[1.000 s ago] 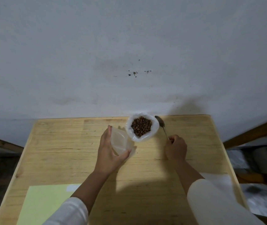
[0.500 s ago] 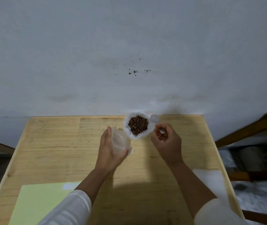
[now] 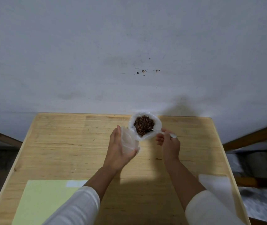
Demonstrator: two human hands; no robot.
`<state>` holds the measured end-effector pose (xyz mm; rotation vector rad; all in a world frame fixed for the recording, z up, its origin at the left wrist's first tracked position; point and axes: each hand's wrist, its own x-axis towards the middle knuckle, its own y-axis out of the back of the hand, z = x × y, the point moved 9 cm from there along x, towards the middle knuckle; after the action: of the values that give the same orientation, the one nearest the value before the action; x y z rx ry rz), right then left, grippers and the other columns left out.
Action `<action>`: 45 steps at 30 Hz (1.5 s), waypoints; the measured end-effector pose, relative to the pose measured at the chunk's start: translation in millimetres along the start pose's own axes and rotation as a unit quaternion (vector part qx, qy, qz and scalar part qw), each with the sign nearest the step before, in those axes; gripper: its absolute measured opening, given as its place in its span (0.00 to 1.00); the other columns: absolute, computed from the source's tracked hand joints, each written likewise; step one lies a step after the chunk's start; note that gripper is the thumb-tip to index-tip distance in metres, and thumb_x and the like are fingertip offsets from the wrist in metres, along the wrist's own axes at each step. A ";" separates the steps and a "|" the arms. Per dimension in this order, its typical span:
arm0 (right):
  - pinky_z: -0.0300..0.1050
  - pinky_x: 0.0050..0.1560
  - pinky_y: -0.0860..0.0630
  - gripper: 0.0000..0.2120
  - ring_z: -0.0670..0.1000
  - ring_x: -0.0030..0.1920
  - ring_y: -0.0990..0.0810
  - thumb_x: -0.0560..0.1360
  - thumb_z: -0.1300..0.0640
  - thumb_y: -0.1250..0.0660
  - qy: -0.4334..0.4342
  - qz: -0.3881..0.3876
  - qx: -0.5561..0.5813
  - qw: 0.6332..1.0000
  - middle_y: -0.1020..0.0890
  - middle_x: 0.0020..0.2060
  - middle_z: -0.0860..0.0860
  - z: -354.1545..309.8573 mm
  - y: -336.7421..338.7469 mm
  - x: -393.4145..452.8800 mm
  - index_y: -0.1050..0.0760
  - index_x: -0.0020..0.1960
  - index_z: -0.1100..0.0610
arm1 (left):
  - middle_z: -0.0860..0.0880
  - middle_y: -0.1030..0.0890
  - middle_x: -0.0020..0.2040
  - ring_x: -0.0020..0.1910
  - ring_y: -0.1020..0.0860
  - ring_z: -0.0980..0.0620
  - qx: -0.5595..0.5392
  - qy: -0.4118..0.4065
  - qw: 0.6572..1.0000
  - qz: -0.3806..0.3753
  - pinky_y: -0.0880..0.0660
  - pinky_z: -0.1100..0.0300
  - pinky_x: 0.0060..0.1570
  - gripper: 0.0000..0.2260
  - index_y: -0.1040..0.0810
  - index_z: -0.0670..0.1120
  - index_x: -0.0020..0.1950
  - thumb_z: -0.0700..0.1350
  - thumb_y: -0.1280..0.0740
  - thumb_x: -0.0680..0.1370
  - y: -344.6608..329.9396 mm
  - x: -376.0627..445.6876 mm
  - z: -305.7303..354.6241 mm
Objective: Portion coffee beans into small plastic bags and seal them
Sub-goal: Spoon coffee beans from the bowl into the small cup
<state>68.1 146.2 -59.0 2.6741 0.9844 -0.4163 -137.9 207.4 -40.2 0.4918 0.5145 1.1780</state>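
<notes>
Right hand grips a spoon, fingers curled round its handle; the bowl end dips into the beans at the near right edge of the big bag. Part of the handle shows as a pale streak between the bag and the knuckles, and its far tip glints above the hand. Left hand holds a small bag, thumb and fingers wrapped round its clear plastic, with the mouth turned toward the big bag and touching its left side. Whether any beans lie in the small bag cannot be told.

Both bags sit near the far edge of the table, a little right of its middle; the big bag's rim is rolled open and the dark beans fill it. On the near left of the table lies a pale green sheet with a white patch at its far edge. On the near right lies a white sheet, partly under the right sleeve. Behind the table rises a grey wall with a few dark specks.
</notes>
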 end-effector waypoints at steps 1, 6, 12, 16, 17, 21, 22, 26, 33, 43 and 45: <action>0.39 0.31 0.25 0.11 0.47 0.29 0.23 0.79 0.62 0.45 -0.022 0.015 0.028 0.999 0.20 0.32 0.52 4.4 4.0 1.8 0.23 0.51 0.59 | 0.47 0.46 0.74 0.71 0.43 0.52 0.001 0.001 1.000 -0.004 0.45 0.67 0.65 0.49 0.55 0.45 0.77 0.55 0.26 0.68 -1.1 0.7 0.2; 0.35 0.25 0.28 0.13 0.45 0.26 0.25 0.80 0.61 0.46 -0.067 0.036 0.142 0.987 0.22 0.32 0.54 7.2 13.0 6.4 0.23 0.51 0.63 | 0.46 0.47 0.75 0.72 0.44 0.51 0.011 0.005 1.000 -0.008 0.44 0.63 0.69 0.49 0.56 0.44 0.77 0.55 0.26 0.68 -1.8 4.4 -2.2; 0.35 0.23 0.31 0.15 0.45 0.24 0.27 0.81 0.60 0.46 -0.046 -0.017 0.172 0.984 0.23 0.27 0.51 -8.7 9.9 0.5 0.24 0.42 0.59 | 0.47 0.48 0.75 0.72 0.45 0.52 0.017 0.000 1.000 -0.006 0.45 0.65 0.67 0.49 0.56 0.45 0.77 0.56 0.26 0.69 -5.5 5.2 -2.3; 0.38 0.25 0.31 0.14 0.47 0.28 0.27 0.81 0.60 0.46 0.011 -0.078 0.115 0.990 0.23 0.30 0.54 -25.2 0.0 -8.4 0.24 0.43 0.58 | 0.48 0.49 0.76 0.73 0.46 0.52 0.020 -0.007 1.000 -0.007 0.44 0.64 0.68 0.49 0.57 0.45 0.77 0.58 0.27 0.69 -7.1 6.4 -1.5; 0.38 0.25 0.30 0.14 0.48 0.29 0.27 0.81 0.60 0.46 0.030 -0.093 0.099 0.990 0.23 0.31 0.54 -29.6 -2.2 -11.0 0.24 0.44 0.58 | 0.48 0.49 0.76 0.73 0.46 0.52 0.018 -0.008 1.000 -0.008 0.45 0.64 0.68 0.49 0.57 0.46 0.77 0.58 0.28 0.69 -7.7 6.4 -1.6; 0.38 0.26 0.28 0.13 0.46 0.30 0.25 0.81 0.61 0.47 0.097 -0.134 0.068 0.984 0.23 0.33 0.54 -46.9 -9.7 -16.7 0.24 0.46 0.59 | 0.48 0.51 0.76 0.75 0.49 0.53 0.019 -0.009 1.000 -0.017 0.47 0.63 0.70 0.50 0.58 0.46 0.77 0.58 0.27 0.69 -9.8 6.8 -2.4; 0.37 0.26 0.28 0.13 0.45 0.29 0.25 0.81 0.61 0.47 0.102 -0.127 0.068 0.984 0.23 0.32 0.54 -49.0 -9.1 -15.0 0.24 0.46 0.58 | 0.48 0.51 0.76 0.74 0.48 0.53 0.017 -0.009 1.000 -0.017 0.46 0.63 0.70 0.50 0.58 0.46 0.77 0.57 0.27 0.69 -9.7 7.0 -3.0; 0.38 0.25 0.28 0.13 0.44 0.25 0.27 0.82 0.59 0.46 0.103 -0.016 0.040 0.994 0.23 0.30 0.53 -45.8 9.7 -1.8 0.24 0.47 0.60 | 0.47 0.50 0.76 0.75 0.48 0.53 0.020 -0.011 1.000 -0.017 0.47 0.63 0.70 0.50 0.58 0.46 0.77 0.57 0.27 0.69 -9.3 7.3 -4.6; 0.49 0.35 0.23 0.13 0.51 0.28 0.22 0.81 0.57 0.46 0.094 0.057 -0.119 0.987 0.21 0.31 0.50 -19.3 1.2 6.0 0.24 0.47 0.58 | 0.49 0.52 0.77 0.75 0.50 0.55 0.020 -0.013 1.000 -0.014 0.50 0.66 0.68 0.50 0.59 0.47 0.77 0.59 0.28 0.69 -9.3 7.9 -3.4; 0.35 0.21 0.31 0.14 0.44 0.23 0.26 0.80 0.60 0.45 -0.094 0.048 0.127 0.986 0.22 0.31 0.54 5.7 6.0 9.2 0.24 0.41 0.56 | 0.48 0.50 0.76 0.74 0.49 0.55 0.026 -0.009 1.000 -0.013 0.50 0.68 0.68 0.51 0.59 0.46 0.77 0.58 0.27 0.69 -6.9 8.6 -5.9; 0.35 0.21 0.32 0.14 0.45 0.25 0.27 0.80 0.60 0.45 -0.074 0.017 0.143 0.987 0.23 0.31 0.54 -6.3 4.5 7.1 0.24 0.41 0.57 | 0.48 0.50 0.76 0.74 0.48 0.54 0.024 -0.009 1.000 -0.014 0.49 0.67 0.68 0.51 0.59 0.46 0.77 0.58 0.27 0.69 -7.6 8.3 -5.9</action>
<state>77.4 149.1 -55.0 2.8526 0.8936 -0.7895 -133.5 213.5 -50.4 0.5355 0.5330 1.1357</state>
